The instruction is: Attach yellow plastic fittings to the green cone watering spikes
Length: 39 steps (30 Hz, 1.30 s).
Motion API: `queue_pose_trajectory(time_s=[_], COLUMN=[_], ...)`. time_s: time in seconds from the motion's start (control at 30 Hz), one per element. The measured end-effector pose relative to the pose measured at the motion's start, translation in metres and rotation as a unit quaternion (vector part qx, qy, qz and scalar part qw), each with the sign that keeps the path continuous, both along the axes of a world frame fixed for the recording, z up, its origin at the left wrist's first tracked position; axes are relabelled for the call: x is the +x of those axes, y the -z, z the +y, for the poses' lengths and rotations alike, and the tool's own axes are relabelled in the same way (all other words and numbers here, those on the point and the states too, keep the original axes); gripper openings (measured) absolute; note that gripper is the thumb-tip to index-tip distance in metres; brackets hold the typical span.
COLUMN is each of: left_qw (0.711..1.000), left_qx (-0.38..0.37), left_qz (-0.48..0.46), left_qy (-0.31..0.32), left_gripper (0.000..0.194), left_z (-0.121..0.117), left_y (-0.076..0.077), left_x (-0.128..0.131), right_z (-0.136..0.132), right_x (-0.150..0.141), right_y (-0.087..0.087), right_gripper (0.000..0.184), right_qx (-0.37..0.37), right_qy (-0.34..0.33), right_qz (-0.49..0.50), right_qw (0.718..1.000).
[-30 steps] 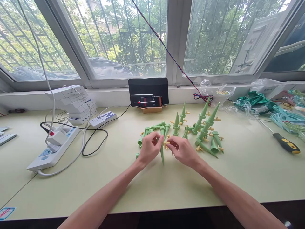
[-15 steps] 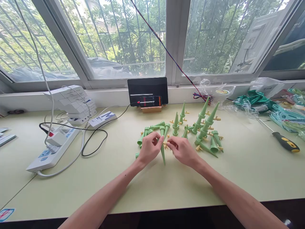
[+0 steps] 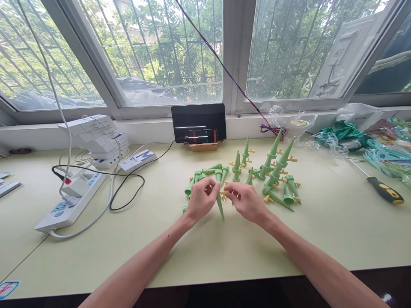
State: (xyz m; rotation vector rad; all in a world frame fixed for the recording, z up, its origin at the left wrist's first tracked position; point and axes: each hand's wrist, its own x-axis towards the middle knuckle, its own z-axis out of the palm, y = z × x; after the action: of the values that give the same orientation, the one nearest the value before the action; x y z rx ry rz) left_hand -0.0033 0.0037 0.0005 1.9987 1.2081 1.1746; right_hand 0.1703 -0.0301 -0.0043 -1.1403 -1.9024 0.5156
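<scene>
My left hand (image 3: 201,201) is closed around a green plant watering spike (image 3: 220,208), whose tip points down toward me. Pinched in my right hand (image 3: 247,202) is a small yellow valve (image 3: 222,192), held against the spike's side; my fingers partly cover where they meet. Behind and left of my left hand lie several loose green spikes (image 3: 190,186) without visible valves. To the right, green spikes fitted with yellow valves (image 3: 278,164) stand stacked, and a few more (image 3: 288,196) lie beside them.
A phone (image 3: 202,136) leans on a tablet (image 3: 197,114) at the window. A white power strip (image 3: 69,216) with cables lies left, near stacked white boxes (image 3: 101,137). A screwdriver (image 3: 385,190) and plastic-wrapped goods (image 3: 343,136) are at right.
The held spike's tip has swung slightly to the right. Both hands have stayed in nearly the same place with the same grips.
</scene>
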Motion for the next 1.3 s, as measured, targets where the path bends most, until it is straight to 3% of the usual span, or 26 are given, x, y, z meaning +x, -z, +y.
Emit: queue_pose_trajectory(time_s=[1.3], left_qw=[0.999], left_qx=[0.016], left_qz=[0.042], left_qy=[0.013], left_gripper=[0.029], left_z=[0.0006], left_y=[0.0018], left_x=[-0.0007], right_z=[-0.0025], right_x=[-0.0006], right_y=[-0.0025], right_gripper=[0.023], right_qx=[-0.029], right_qy=[-0.006], right_qz=[-0.042], right_qw=[0.999])
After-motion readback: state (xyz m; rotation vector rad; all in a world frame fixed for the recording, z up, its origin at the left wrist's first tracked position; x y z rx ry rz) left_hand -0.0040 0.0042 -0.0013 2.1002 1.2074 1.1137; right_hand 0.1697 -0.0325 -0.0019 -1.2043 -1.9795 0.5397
